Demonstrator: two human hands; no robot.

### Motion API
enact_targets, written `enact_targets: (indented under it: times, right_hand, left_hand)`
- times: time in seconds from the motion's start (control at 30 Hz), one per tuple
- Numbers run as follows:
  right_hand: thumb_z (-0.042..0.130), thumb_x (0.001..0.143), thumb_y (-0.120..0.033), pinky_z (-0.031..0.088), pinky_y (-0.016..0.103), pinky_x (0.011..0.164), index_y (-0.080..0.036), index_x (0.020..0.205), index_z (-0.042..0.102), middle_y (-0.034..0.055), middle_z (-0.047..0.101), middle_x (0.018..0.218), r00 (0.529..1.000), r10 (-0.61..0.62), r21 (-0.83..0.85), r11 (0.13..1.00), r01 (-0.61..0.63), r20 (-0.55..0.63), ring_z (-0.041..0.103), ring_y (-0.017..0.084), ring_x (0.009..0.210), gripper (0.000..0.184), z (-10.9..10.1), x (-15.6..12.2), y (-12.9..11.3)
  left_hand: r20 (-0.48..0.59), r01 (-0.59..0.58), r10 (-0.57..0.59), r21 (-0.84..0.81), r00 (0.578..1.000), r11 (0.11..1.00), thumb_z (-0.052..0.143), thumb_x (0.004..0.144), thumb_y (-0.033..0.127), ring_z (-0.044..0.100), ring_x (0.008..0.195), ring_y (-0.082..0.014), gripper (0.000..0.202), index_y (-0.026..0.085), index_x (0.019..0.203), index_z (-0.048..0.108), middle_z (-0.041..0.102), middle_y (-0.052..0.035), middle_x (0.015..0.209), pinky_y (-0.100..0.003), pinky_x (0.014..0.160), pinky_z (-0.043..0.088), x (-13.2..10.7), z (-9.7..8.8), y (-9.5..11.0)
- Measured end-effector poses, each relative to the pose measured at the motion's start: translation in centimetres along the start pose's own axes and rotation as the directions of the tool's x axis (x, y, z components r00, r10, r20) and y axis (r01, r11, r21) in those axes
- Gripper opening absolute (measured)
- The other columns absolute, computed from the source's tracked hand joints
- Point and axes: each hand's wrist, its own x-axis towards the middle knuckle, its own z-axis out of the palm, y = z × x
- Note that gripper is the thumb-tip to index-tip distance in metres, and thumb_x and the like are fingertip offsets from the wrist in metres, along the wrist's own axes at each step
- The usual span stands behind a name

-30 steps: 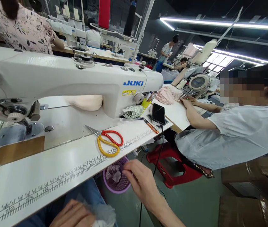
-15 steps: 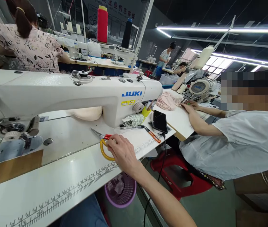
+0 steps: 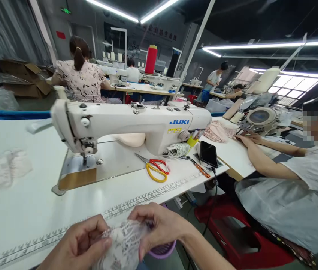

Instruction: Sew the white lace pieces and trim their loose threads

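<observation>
Between my two hands is a piece of white lace fabric (image 3: 125, 240), held over the table's front edge. My left hand (image 3: 81, 240) pinches its left side between thumb and fingers. At its right side my right hand (image 3: 159, 228) curls its fingers and thumb around the lace. Behind them, the scissors (image 3: 157, 170) with one red and one yellow handle lie on the table by the ruler strip. Farther back stands the white sewing machine (image 3: 159, 123), with its needle area (image 3: 85, 161) at the left.
Another lace piece (image 3: 7, 168) lies at the table's left. Right of the scissors are a cord bundle (image 3: 178, 150), orange-handled snips (image 3: 202, 170) and a phone (image 3: 208, 153) with a cable. A purple basket (image 3: 163, 250) stands below. A co-worker (image 3: 293, 168) sits at the right.
My right hand has let go of the scissors, which lie on the table, and has come down to the lace. My left hand has come into view holding the lace. The view has swung left.
</observation>
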Motion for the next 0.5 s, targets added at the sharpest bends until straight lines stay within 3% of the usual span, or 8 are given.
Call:
enact_targets:
  times: [0.07,0.17,0.27,0.33,0.4,0.43,0.5]
  right_hand:
    - [0.079,0.056,-0.059,0.036,0.018,0.055,-0.014,0.075,0.06,-0.0043,0.051,0.066,0.999,0.049,-0.001,0.999,-0.049,0.016,0.042,0.008,0.061,0.053,0.5,0.3,-0.5]
    - [0.071,0.07,-0.055,0.034,0.018,0.053,-0.013,0.072,0.056,-0.004,0.047,0.065,0.997,0.072,-0.055,0.996,-0.072,-0.001,0.039,0.008,0.06,0.044,0.8,1.5,-2.1]
    - [0.063,0.082,-0.041,0.031,0.016,0.05,-0.015,0.079,0.054,-0.005,0.043,0.066,0.998,-0.012,-0.31,0.951,-0.008,-0.062,0.037,0.007,0.059,0.028,0.3,5.1,-3.8]
    - [0.063,0.083,-0.031,0.03,0.016,0.049,-0.016,0.083,0.055,-0.0062,0.042,0.064,0.996,-0.065,-0.487,0.873,0.024,-0.067,0.037,0.007,0.057,0.017,-0.5,8.7,-4.4]
    - [0.067,0.08,-0.024,0.03,0.016,0.048,-0.016,0.085,0.058,-0.0071,0.042,0.062,0.994,-0.085,-0.59,0.807,0.033,-0.062,0.037,0.007,0.055,0.013,-1.2,12.7,-4.5]
    - [0.069,0.077,-0.021,0.032,0.017,0.049,-0.016,0.086,0.059,-0.0069,0.044,0.062,0.993,-0.095,-0.63,0.776,0.033,-0.065,0.04,0.008,0.056,0.014,-1.5,14.5,-4.3]
    - [0.071,0.075,-0.016,0.04,0.021,0.058,-0.016,0.091,0.06,-0.003,0.053,0.071,0.985,-0.137,-0.717,0.697,0.022,-0.103,0.048,0.012,0.064,0.02,-1.6,17.0,-4.0]
  left_hand:
    - [-0.017,-0.051,0.051,0.017,0.999,0.999,0.07,0.075,0.056,0.045,0.058,-0.0105,0.042,0.018,0.071,0.053,0.054,0.0023,0.064,-0.02,0.054,0.034,-0.8,-1.2,0.1]
    - [-0.052,-0.1,0.101,0.016,0.994,0.995,0.07,0.074,0.058,0.046,0.058,-0.0102,0.044,0.018,0.069,0.05,0.055,0.0025,0.065,-0.02,0.055,0.036,-1.7,-2.7,-0.3]
    - [-0.122,-0.146,0.148,0.022,0.981,0.989,0.068,0.074,0.061,0.047,0.053,-0.008,0.047,0.02,0.074,0.044,0.052,0.0045,0.067,-0.018,0.051,0.037,-1.2,-4.5,-0.9]
    - [-0.195,-0.217,0.233,0.103,0.953,0.971,0.064,0.078,0.057,0.05,0.051,-0.0078,0.041,0.022,0.09,0.046,0.054,0.0033,0.077,-0.019,0.049,0.04,-0.3,-6.3,-1.0]
    - [-0.273,-0.294,0.392,0.339,0.879,0.894,0.059,0.083,0.045,0.057,0.058,-0.0117,0.041,0.023,0.113,0.043,0.056,-0.0006,0.085,-0.022,0.051,0.048,0.7,-8.5,-0.6]
    - [-0.289,-0.3,0.486,0.505,0.825,0.809,0.057,0.085,0.038,0.06,0.064,-0.0144,0.043,0.023,0.121,0.041,0.057,-0.0032,0.09,-0.024,0.055,0.051,1.1,-9.6,-0.2]
    - [-0.231,-0.244,0.659,0.801,0.716,0.546,0.049,0.087,0.029,0.063,0.083,-0.0202,0.041,0.023,0.127,0.043,0.058,-0.0086,0.103,-0.03,0.067,0.056,1.6,-11.6,0.7]
